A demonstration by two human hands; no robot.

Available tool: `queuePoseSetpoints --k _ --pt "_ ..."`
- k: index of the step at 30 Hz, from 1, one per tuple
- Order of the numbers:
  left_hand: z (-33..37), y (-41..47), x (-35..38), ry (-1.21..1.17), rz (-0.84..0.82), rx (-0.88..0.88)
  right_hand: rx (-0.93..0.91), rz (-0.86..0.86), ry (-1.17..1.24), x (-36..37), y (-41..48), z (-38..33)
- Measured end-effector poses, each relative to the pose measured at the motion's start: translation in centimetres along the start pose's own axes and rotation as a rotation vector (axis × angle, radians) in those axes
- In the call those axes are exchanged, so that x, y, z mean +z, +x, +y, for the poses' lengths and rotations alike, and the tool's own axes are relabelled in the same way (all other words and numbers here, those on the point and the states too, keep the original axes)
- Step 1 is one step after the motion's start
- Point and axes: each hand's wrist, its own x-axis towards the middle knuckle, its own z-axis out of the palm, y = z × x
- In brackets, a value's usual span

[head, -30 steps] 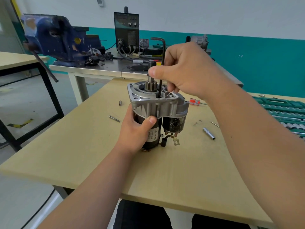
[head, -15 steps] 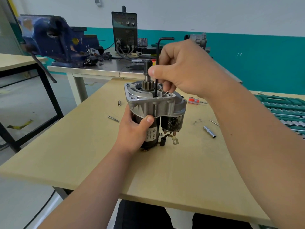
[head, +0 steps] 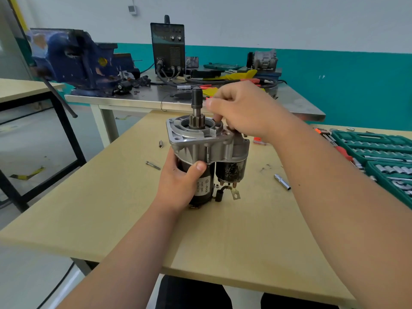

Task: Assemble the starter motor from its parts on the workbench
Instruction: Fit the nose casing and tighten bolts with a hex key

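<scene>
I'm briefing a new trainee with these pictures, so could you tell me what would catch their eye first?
The starter motor stands upright mid-bench, left hand gripping its black body, right hand curled over its flange. A blue vise sits back left; a green socket set lies right.

Desk (head: 93, 208), pale wood top. Contents, by clock face from the centre piece:
- Centre: starter motor (head: 223, 150), standing upright on its end, pinion shaft up.
- 9 o'clock: long bolt (head: 153, 165), lying flat, near the motor.
- 10 o'clock: short metal piece (head: 160, 144), too small to identify.
- 2 o'clock: red-handled tool (head: 258, 141), partly hidden.
- 3 o'clock: silver socket (head: 282, 181), on its side, apart from the motor.
- 3 o'clock, desk edge: green socket-set cases (head: 379, 150), open, with a red-handled screwdriver (head: 344, 152) just beside them.
</scene>
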Motion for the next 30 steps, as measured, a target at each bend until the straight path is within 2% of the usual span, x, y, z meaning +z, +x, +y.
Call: queuePoseSetpoints --k 3,6,9,11,14,18,21,25,27,30 --pt "0.2 -0.1 0.1 -0.007 0.001 -0.001 0.115 0.098 0.109 0.1 0.6 2.8" --pt "0.2 -0.2 0.0 -0.002 -0.013 0.016 0.286 0.025 0.165 1.4 0.1 5.4" --pt "-0.1 -0.2 0.0 0.004 -0.029 0.015 0.380 -0.154 0.656 3.2 -1.2 7.0" --pt "-0.2 -0.2 -0.1 0.008 -0.036 0.006 0.378 -0.186 0.926 4.0 -1.8 7.4" --pt "-0.4 0.1 -0.5 -0.029 -0.049 -0.027 0.262 -0.164 1.069 5.0 -2.3 7.2" --pt "-0.1 0.1 -0.9 -0.076 -0.033 -0.046 0.111 -0.192 0.904 5.3 -2.9 6.1" --pt "0.2 -0.2 -0.7 -0.063 0.051 0.035 0.113 -0.105 0.835 5.1 -3.5 4.8" --pt "0.5 -1.0 0.0 -0.035 0.206 0.105 0.133 -0.054 0.513 5.9 -5.4 2.9" --pt "1.3 -1.0 0.2 -0.044 0.170 0.076 0.131 -0.074 0.428 6.6 -6.0 1.6" --pt "2.4 0.6 -0.7 -0.137 -0.031 -0.064 0.126 -0.138 0.323 5.4 -5.2 0.7"
